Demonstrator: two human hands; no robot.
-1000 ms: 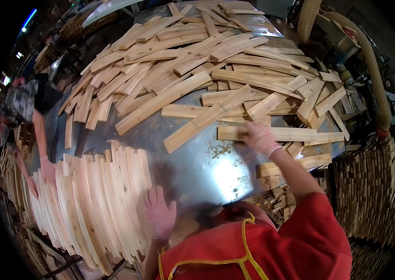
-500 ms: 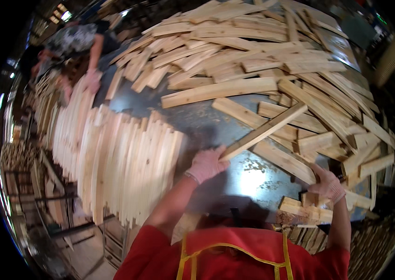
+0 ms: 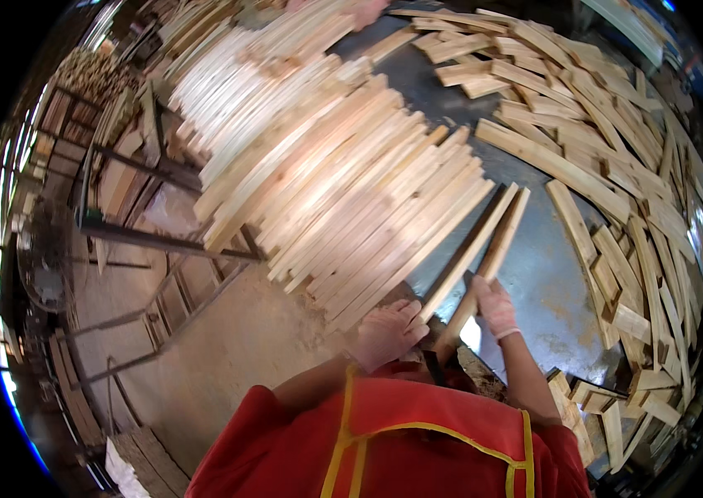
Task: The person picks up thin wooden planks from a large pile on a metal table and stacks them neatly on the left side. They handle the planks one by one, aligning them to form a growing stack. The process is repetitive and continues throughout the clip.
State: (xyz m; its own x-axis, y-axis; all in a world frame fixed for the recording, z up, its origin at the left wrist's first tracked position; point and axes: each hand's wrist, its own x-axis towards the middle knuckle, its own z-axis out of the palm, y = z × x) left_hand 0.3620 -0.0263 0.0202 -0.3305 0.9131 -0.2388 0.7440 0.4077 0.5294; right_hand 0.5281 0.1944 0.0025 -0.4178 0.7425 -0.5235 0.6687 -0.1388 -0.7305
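Observation:
My left hand [image 3: 389, 334], in a pale pink glove, is closed around the near end of a narrow wooden strip [image 3: 468, 253] lying along the row's right side. With its fingers wrapped over the edge, my gloved right hand [image 3: 497, 307] grips a second wooden strip [image 3: 502, 241] just to the right. The two strips nearly meet at their far ends and spread apart toward me. To their left, a tight row of pale wooden strips [image 3: 335, 187] lies side by side, a dark gap between it and the held strips.
Loose boards [image 3: 551, 162] are heaped across the right of the grey metal table [image 3: 534, 270]. At left, a dark metal frame [image 3: 148, 241] stands above the dusty floor [image 3: 227, 365]. Part of another person's pink glove [image 3: 365, 10] shows at the top edge.
My view has swung left. Both hands have brought their strips close together beside the row; the strips were apart and angled over the table before. My right hand has left the loose pile.

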